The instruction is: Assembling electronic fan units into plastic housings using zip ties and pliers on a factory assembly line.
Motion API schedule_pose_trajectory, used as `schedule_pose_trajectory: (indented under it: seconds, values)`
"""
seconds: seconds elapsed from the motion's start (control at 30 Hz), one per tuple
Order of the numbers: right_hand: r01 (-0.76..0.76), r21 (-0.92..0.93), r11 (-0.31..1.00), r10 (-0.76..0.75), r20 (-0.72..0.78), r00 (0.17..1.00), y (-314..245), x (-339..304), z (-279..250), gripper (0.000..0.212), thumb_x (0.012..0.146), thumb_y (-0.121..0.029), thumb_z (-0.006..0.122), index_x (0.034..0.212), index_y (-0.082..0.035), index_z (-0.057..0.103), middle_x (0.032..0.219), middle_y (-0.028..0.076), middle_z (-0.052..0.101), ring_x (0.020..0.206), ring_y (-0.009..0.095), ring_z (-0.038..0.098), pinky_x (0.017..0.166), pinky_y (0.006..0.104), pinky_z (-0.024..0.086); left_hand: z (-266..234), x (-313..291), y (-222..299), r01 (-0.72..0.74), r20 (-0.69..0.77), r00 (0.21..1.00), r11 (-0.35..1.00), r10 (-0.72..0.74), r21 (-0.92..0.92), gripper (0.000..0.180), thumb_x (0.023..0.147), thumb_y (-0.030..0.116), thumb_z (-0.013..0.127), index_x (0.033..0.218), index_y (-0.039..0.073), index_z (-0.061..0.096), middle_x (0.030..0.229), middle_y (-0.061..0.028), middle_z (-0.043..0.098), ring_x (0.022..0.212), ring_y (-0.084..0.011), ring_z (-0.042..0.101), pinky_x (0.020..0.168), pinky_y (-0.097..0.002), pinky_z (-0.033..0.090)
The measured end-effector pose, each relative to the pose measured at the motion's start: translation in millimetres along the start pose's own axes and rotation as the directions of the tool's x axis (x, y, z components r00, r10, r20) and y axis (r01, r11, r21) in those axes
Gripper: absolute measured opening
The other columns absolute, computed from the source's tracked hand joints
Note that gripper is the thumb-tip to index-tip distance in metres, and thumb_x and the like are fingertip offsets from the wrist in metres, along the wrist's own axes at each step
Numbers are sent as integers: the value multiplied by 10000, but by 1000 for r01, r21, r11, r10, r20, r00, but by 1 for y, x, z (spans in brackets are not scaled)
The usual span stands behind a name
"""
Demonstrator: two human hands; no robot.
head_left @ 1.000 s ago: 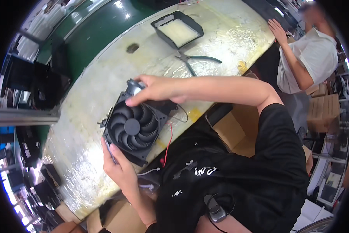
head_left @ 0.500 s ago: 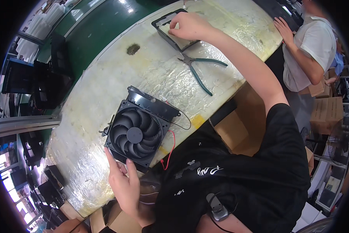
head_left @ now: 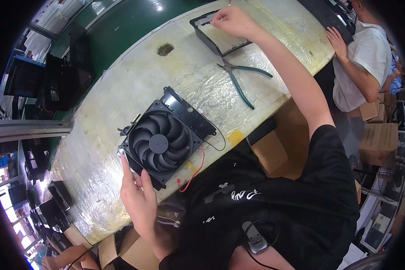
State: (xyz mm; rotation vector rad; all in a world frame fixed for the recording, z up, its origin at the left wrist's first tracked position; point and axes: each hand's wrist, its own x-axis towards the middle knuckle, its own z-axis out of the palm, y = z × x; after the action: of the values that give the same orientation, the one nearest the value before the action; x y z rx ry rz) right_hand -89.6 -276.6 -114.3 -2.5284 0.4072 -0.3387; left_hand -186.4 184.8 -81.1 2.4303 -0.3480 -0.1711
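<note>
A film-wrapped workbench (head_left: 135,76) stretches across a crowded workroom — its crinkled covering glinting with light — beside a glossy green surface (head_left: 121,33). A grey metal beam (head_left: 31,130) juts in at left; brown cartons (head_left: 378,143) and shelving (head_left: 383,203) line the right, while white light glares at lower left.

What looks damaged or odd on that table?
A dark, ragged patch mars the pale tabletop, left of the black tray; it could be a hole or a stain. A red wire also curls loosely beside the fan, its near end apparently unconnected.
</note>
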Motion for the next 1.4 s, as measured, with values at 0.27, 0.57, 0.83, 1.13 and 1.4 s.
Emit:
schedule_pose_trajectory:
  seconds: [0.27,0.57,0.83,1.13,1.4]
  values:
    - [108,679,726,-338,215,916,-125,-83,-21,179,968,-173,623,1019,-6,668,841,-25,625,713,67,610,637,249,489,13,-14,-11,149,6,982,752,-189,-642,455,926,25,636,1319,6,410,996,-28,473,867,-89,458,792,-222,416]
    - [400,557,728,-682,522,513,-240,-134,49,134,877,-52,673,989,23,672,831,103,688,699,162,655,644,281,518,13,-1,-25,-66,-90,996,665,-1,-744,164,921,59,676,1064,-20,681,749,50,468,696,-27,409,601,-181,321]
    - [-90,684,724,-536,640,551,-235,-134,49,146,908,-21,670,1029,59,669,871,88,703,761,131,684,730,239,559,16,-7,-33,6,-32,997,460,-75,-888,158,963,67,624,994,-67,701,765,33,490,632,-25,407,565,-190,298]
    - [-311,774,552,-514,610,603,-230,-142,43,165,912,18,648,1067,53,694,947,135,722,831,160,709,773,248,566,20,-11,-38,79,70,996,202,-53,-976,181,996,94,577,1003,-70,652,766,29,484,480,11,313,433,-207,200]
    - [178,837,518,-684,280,674,-232,-140,63,144,894,39,655,1020,44,724,970,141,722,834,150,695,757,243,555,14,-9,-18,93,39,977,254,-209,-963,234,998,88,563,1169,-60,625,783,11,549,552,8,372,462,-168,257]
